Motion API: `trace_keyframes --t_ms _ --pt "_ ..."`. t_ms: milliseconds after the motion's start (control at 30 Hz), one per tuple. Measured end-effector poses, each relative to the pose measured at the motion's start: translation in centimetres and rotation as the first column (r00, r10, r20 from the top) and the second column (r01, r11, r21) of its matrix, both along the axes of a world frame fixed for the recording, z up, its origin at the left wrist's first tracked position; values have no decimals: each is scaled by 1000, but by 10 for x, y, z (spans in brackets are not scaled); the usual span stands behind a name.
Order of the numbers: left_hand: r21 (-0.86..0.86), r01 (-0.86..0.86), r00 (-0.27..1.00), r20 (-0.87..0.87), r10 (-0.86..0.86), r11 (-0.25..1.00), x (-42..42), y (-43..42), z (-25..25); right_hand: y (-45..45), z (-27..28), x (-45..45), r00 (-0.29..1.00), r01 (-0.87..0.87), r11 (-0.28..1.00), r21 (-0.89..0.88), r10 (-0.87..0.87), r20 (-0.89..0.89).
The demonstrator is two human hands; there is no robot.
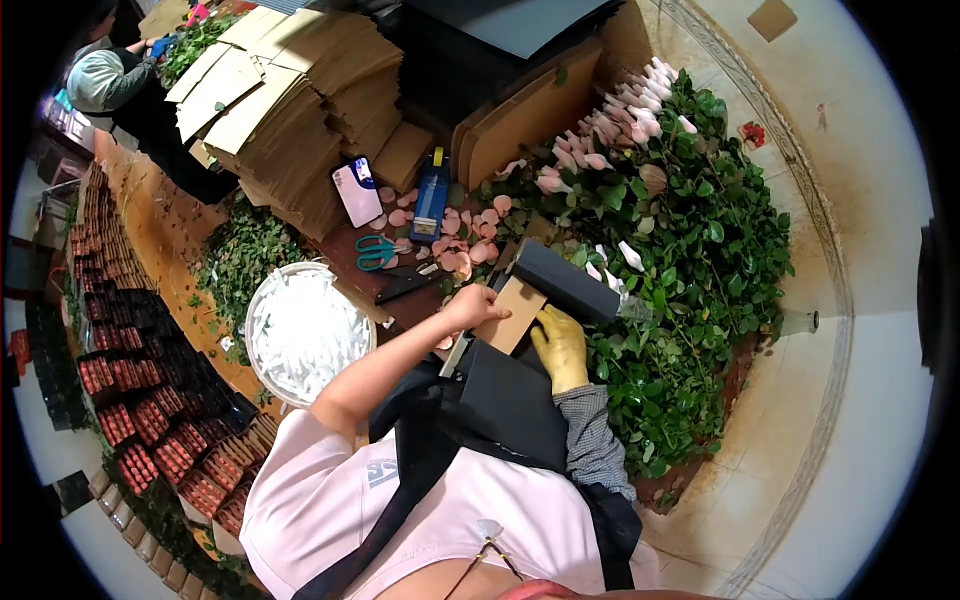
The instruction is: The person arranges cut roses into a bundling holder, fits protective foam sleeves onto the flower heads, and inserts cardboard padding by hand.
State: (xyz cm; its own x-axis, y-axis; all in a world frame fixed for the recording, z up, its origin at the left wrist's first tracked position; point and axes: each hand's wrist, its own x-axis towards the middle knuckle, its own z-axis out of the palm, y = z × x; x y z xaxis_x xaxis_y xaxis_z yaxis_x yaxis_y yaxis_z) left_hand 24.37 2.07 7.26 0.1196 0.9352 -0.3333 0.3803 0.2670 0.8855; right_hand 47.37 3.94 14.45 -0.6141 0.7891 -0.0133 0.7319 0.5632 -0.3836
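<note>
A strip of brown cardboard (517,305) lies in front of me, between dark boards. My bare left hand (474,306) pinches its left side, fingers bent over the edge. On the right side, my right hand (560,347), in a yellow glove, closes on the cardboard's lower right edge; some of its fingers are hidden. A dark grey padded block (566,282) lies just beyond the glove. Close to my body is a black panel (508,400). Pale pink roses (630,115) with long leafy stems (690,270) are heaped to the right.
Stacked cardboard sheets (290,110) rise at the back left. Before them are a phone (357,192), a blue box-like tool (431,200), teal-handled scissors (376,253) and loose petals (470,240). A bucket of white pieces (308,335) stands left. Another person (110,85) works at the far left.
</note>
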Motion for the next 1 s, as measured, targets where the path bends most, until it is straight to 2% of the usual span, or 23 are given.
trace_keyframes --t_ms 33,67,133,200,233,267,333,367,400,467,500,533,567,600,667,733,767,800,833,867,933,967,1000 --pt "120 -1 984 -177 22 993 6 -6 -1 -1 -15 7 989 117 981 157 -101 -109" --pt "133 -10 985 -169 33 991 9 -8 2 1 -15 9 966 203 978 53 -191 -173" --pt "182 29 980 -199 8 983 10 -5 -2 6 8 0 998 -3 1000 16 4 -70" --pt "193 143 945 -320 -75 971 3 -2 21 -3 10 -12 967 -118 991 -56 128 222" --pt "35 276 785 -584 -204 961 2 3 37 -7 -1 -16 933 -88 992 -89 113 341" --pt "-15 326 721 -644 -258 945 -1 4 52 -7 0 -18 932 -89 992 -85 113 343" --pt "113 266 944 -233 -234 957 -11 -5 104 -5 4 -22 890 -82 991 -102 119 439" --pt "-33 408 871 315 -378 912 -13 -16 121 -5 5 -22 891 -81 991 -105 119 438" --pt "-80 583 543 779 -314 809 -12 -29 128 -6 6 -23 892 -90 992 -91 121 436" --pt "130 864 268 700 -662 487 8 -49 128 -7 8 -23 893 -114 991 -64 131 431" --pt "169 831 444 372 -815 530 22 -66 103 -8 8 -23 896 -104 992 -68 124 426" --pt "225 805 565 -9 -825 549 35 -83 76 -9 9 -24 898 -103 992 -71 124 423" --pt "76 761 633 -298 -714 644 41 -95 71 -9 9 -24 899 -98 992 -79 123 421" --pt "2 700 653 -405 -640 714 47 -103 79 -7 10 -24 901 -91 992 -84 118 418" --pt "325 601 777 -26 -628 730 48 -104 55 -5 12 -25 903 -90 993 -83 116 413" --pt "244 653 738 9 -675 717 33 -78 121 -8 5 -20 902 -97 991 -91 126 413" --pt "218 543 839 -90 -537 811 29 -72 143 -5 -7 -17 902 -109 992 -66 127 412" --pt "233 455 882 -251 -399 859 27 -63 147 -3 -17 -14 903 -115 992 -42 122 413" --pt "196 413 894 -273 -355 889 24 -50 146 0 -28 -13 889 -86 994 -74 110 444" --pt "159 374 901 -296 -317 914 21 -37 142 -4 -33 -10 905 -94 996 -8 89 416" --pt "167 455 889 -144 -435 875 17 -13 79 -8 -7 -16 949 -64 997 -45 75 307" --pt "17 560 820 -155 -551 828 21 -5 48 -11 -7 -16 970 -62 997 38 51 239" --pt "60 674 739 -59 -672 736 20 1 13 -13 0 -18 962 -51 998 38 39 269"
